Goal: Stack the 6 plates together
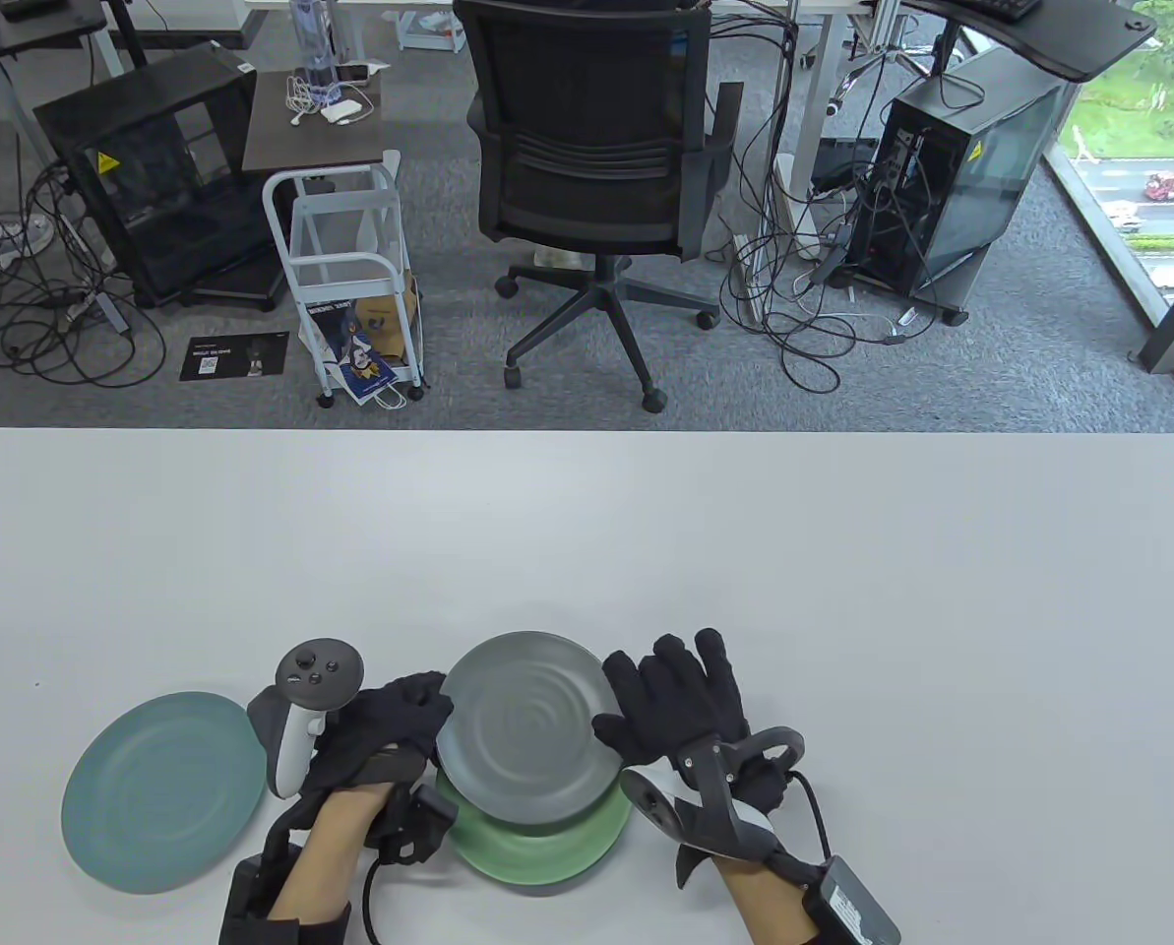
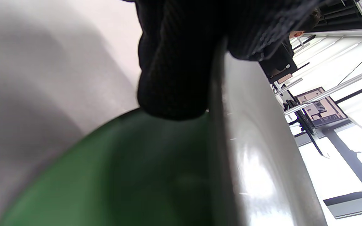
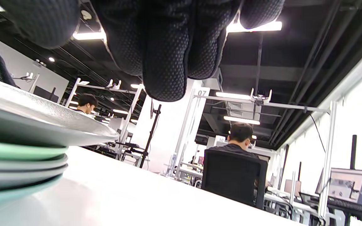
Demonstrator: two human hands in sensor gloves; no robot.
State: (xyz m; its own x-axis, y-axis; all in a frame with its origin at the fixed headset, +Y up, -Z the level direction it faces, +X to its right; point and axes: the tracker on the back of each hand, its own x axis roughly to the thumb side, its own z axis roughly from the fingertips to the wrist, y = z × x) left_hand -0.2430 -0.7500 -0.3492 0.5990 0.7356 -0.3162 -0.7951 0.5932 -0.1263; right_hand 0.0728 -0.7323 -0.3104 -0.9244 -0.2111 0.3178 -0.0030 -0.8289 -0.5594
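Room: open office with grey carpet; black mesh swivel chair (image 1: pixel 587 148) stood beyond the table's far edge, a white wire trolley (image 1: pixel 350 285) to its left, black computer towers and loose cables on either side.
Surface: large white rounded-corner table (image 1: pixel 646 551), matt, glare-free.
Stack: glossy grey round plate (image 1: pixel 527 724) was uppermost, offset toward the far side over a green round plate (image 1: pixel 557 851); the right wrist view showed further plate rims beneath, the count uncertain. Stack sat near the table's front edge, centre.
Single plate: teal round plate (image 1: pixel 163 792) lay flat to the stack's left, apart from it.
Left hand (image 1: pixel 390 733): gripped the grey plate's left rim, glove fingers (image 2: pixel 174 72) wrapped over the edge, thumb on top.
Right hand (image 1: pixel 685 704): lay at the grey plate's right rim, fingers spread and extended, holding nothing.
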